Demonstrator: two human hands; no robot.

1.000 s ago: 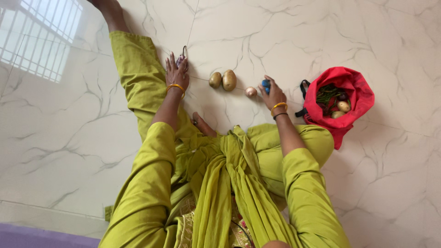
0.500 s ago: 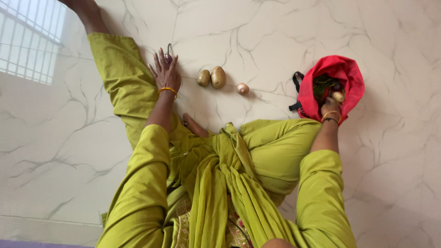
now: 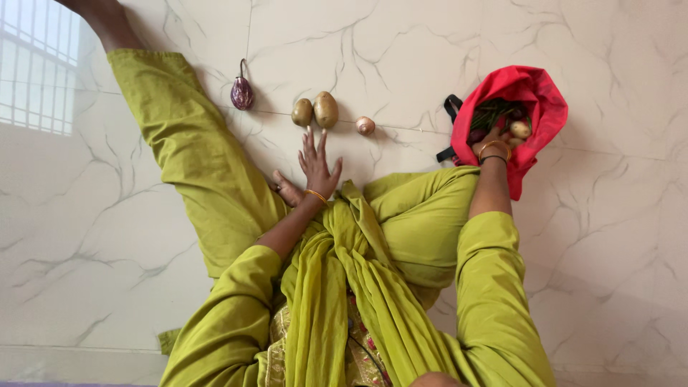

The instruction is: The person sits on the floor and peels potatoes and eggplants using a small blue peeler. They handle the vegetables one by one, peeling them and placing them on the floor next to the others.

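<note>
- Since the earlier picture, the left hand (image 3: 315, 166) has let go of the small purple striped eggplant with a curved stem (image 3: 241, 93) and slid back toward the person's lap, and the right hand (image 3: 493, 140) has gone deeper into the bag.
- That eggplant now lies alone on the white marble floor (image 3: 129, 229), just beside the green trouser leg (image 3: 190, 143). It looks smooth and shiny, so it may be a bit slippery. The fat middle is the best place to hold it, not the thin stem.
- Next come two brown oval potatoes (image 3: 316, 111), touching each other. They look hard and a little heavy, and should not squash.
- The left hand is flat and open just below them, fingers spread wide, holding nothing.
- A small round pinkish onion (image 3: 365, 125) sits near the potatoes. It looks light and could roll, and its skin may be papery.
- The soft red cloth bag with a black strap (image 3: 545, 107) lies farther right, floppy and open, with green beans and a pale round vegetable inside.
- The right hand is in the bag's mouth. Its fingers are hidden, so I cannot tell if they hold anything.
</note>
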